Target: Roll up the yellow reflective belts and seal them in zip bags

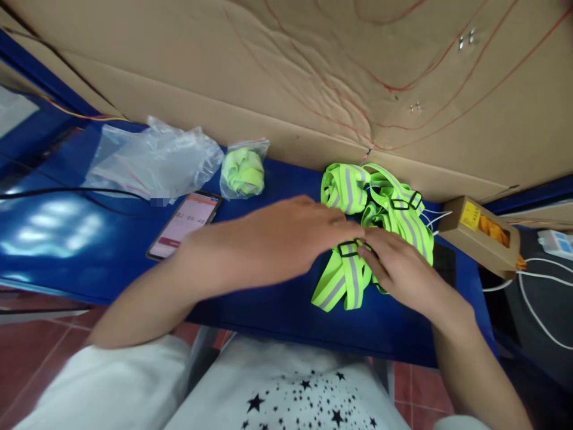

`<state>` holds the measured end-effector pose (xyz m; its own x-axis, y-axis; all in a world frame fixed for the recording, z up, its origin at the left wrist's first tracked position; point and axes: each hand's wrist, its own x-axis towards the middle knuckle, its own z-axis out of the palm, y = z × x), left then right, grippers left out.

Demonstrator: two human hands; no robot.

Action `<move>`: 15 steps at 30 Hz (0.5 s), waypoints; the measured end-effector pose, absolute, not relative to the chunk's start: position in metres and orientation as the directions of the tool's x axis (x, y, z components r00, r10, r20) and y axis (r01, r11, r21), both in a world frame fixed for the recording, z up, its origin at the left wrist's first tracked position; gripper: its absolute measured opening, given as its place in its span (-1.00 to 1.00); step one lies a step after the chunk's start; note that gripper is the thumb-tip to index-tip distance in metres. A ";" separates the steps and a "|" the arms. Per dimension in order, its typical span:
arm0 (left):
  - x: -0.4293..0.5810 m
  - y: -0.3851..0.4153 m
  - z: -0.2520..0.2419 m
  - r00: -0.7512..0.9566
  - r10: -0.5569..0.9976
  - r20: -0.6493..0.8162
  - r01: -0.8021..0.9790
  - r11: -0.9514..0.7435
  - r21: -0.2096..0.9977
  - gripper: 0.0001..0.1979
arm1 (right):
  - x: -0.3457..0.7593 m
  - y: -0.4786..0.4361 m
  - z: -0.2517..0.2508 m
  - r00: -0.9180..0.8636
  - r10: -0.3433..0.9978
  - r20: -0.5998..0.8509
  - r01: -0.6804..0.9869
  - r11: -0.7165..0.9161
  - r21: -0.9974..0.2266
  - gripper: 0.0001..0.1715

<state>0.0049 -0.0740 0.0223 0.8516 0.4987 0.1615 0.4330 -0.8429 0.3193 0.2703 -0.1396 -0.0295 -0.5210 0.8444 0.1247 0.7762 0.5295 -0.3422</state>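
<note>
A bundle of neon-green reflective straps point(378, 206) with grey stripes and black plastic buckles lies on the blue table point(89, 239). My left hand point(286, 236) reaches across from the left, fingers together, its fingertips touching the straps near a black buckle point(348, 248). My right hand point(400, 269) rests on the lower part of the bundle, fingers curled and pinching the strap at that buckle. Two strap ends point(340, 286) hang toward the table's front edge.
A phone point(185, 224) with a lit screen lies left of my hands. Behind it are a crumpled clear plastic bag point(152, 158) and a small bag holding folded green strap point(244, 170). A cardboard box point(486, 236) and white cables point(537, 286) sit at right. A cardboard wall stands behind.
</note>
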 end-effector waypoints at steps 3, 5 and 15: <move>0.005 -0.104 -0.002 0.927 0.365 0.091 0.336 -0.912 0.235 -0.24 | 0.280 -0.175 -0.041 -0.547 0.824 0.150 0.763 0.564 -0.315 -0.45; -0.001 -0.110 -0.027 0.908 0.409 0.090 0.387 -0.902 0.193 -0.19 | 0.287 -0.196 -0.052 -0.552 0.829 0.084 0.781 0.550 -0.296 -0.33; -0.002 -0.097 -0.102 0.849 0.479 0.225 0.423 -0.870 0.253 -0.01 | 0.264 -0.188 -0.092 -0.575 0.790 0.213 0.785 0.606 -0.129 -0.32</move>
<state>-0.0017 -0.0971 -0.1021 0.8487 0.4785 0.2252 0.4235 -0.8700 0.2526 0.2642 -0.1880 -0.0915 -0.5748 0.7900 0.2134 0.7849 0.6060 -0.1292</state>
